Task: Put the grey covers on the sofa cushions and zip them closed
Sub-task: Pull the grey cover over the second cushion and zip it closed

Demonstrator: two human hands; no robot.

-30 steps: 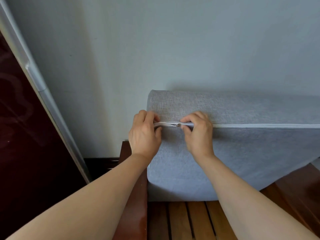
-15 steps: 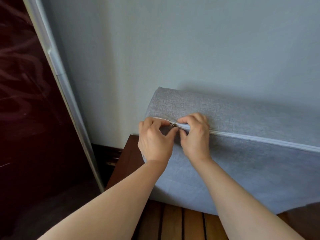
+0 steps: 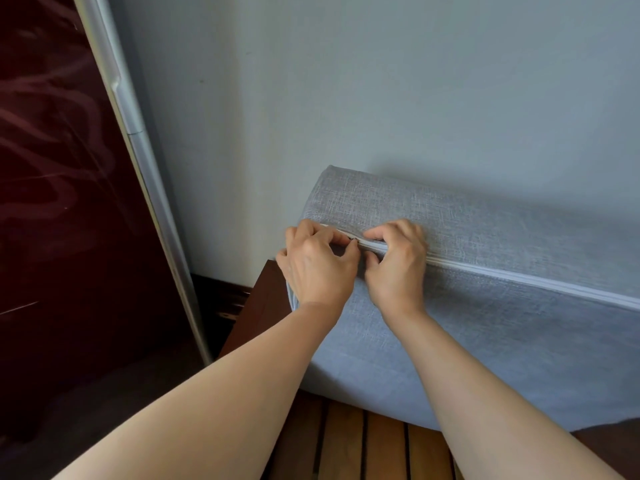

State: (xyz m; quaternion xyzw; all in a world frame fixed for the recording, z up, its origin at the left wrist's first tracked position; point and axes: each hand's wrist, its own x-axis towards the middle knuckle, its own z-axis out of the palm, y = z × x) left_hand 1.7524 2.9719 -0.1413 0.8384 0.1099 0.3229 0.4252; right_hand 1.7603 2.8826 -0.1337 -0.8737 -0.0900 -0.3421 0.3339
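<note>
**Zipper almost at the corner**

My left hand (image 3: 317, 268) pinches the small dark zipper pull (image 3: 353, 241) between thumb and forefinger, fingers curled tight around it. My right hand (image 3: 398, 268) is just beside it, fingers bent over the closed zipper (image 3: 519, 277) and thumb below, gripping the seam so the fabric stays flat. The two hands are nearly touching.

The grey cushion (image 3: 485, 334) stands on its edge on the wooden slats (image 3: 381, 445) of the sofa frame, leaning against the wall (image 3: 381, 81), with the zipper side facing me.

Compared with one second ago, the pull has moved to the left, nearer to the cushion's corner, and both hands have followed it. The pale closed line now runs from the pull to the right edge of the view. Only a short open part remains, mostly hidden under my left fingers.

I judge that this cover is nearly finished: a last short pull to the left should close it. The corner curve may resist, so the right hand should keep the seam tight.
</note>
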